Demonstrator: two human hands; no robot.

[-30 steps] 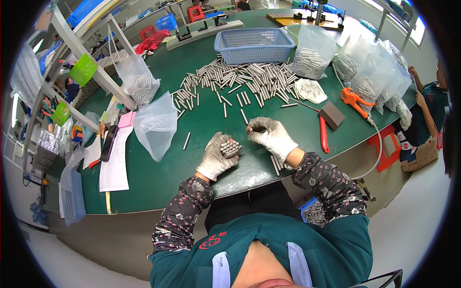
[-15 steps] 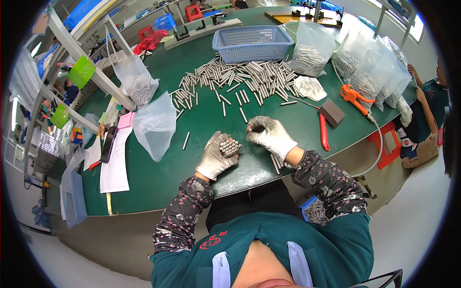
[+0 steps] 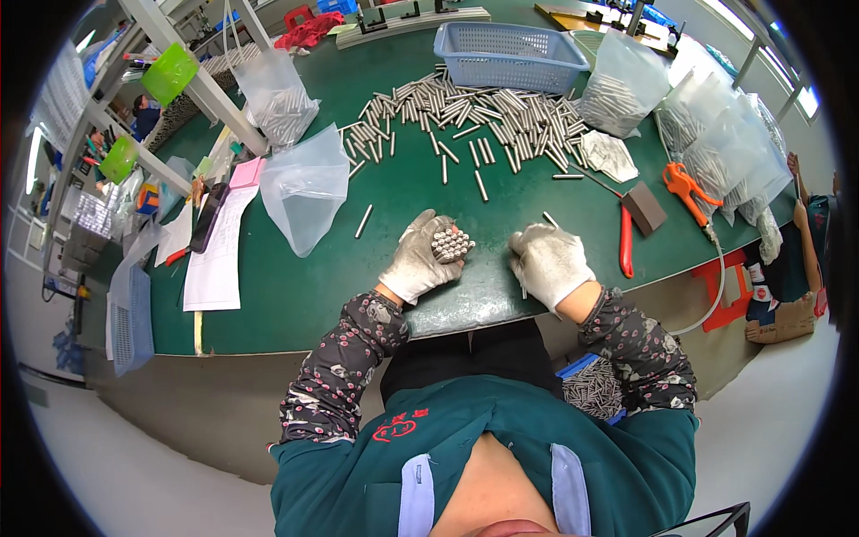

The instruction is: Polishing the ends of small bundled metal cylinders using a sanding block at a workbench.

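Your gloved left hand (image 3: 416,262) is curled around a bundle of metal rods (image 3: 451,242) above the green table (image 3: 295,295). Your right hand (image 3: 548,262) rests closed near the table's front edge, seemingly pinching one rod, though that's hard to see. Loose rods (image 3: 474,116) lie heaped before a blue basket (image 3: 510,55), with plastic bags (image 3: 304,186) around.

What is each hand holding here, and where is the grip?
The left hand grips a bundle of metal rods around their sides, ends showing. The right hand rests on the table; any hold there cannot be told.
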